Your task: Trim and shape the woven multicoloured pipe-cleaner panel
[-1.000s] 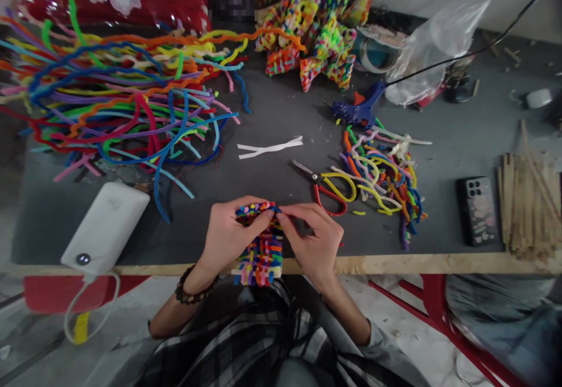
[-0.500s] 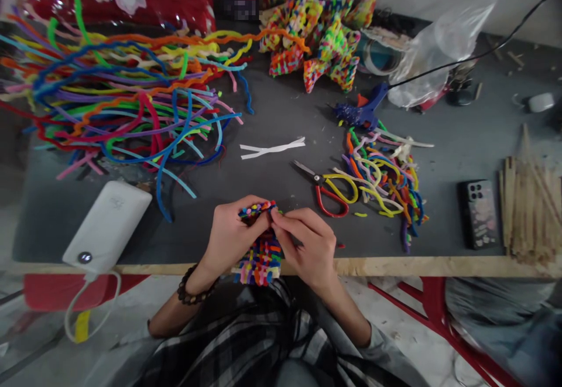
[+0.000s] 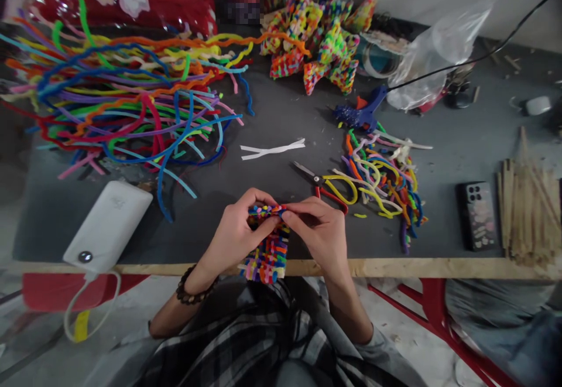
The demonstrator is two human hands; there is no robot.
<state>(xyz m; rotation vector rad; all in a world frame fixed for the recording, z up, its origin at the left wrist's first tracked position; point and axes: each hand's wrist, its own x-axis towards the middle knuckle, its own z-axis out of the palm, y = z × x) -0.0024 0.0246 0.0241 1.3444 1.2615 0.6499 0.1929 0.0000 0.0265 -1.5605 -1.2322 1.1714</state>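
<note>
A multicoloured woven piece of pipe cleaners (image 3: 267, 256) is held up at the table's front edge, its lower end hanging towards my lap. My left hand (image 3: 239, 229) grips its upper left part, thumb across the front. At the upper right corner my right hand (image 3: 319, 226) pinches the edge between thumb and fingers. Just beyond the right hand lie scissors (image 3: 337, 188) with one yellow and one red handle, the red one partly covered by that hand. Two crossed white strips (image 3: 272, 149) rest farther up the table.
Long pipe cleaners (image 3: 132, 94) heap at the left, above a white power bank (image 3: 108, 226). Short pieces (image 3: 386, 176), a blue glue gun (image 3: 362, 110), a phone (image 3: 478, 216) and wooden sticks (image 3: 529, 211) lie rightward. Finished woven shapes (image 3: 316, 36) stand at the back.
Both hands and the woven piece have shifted slightly right. My right hand now pinches the upper right corner and covers part of the scissors' red handle.
</note>
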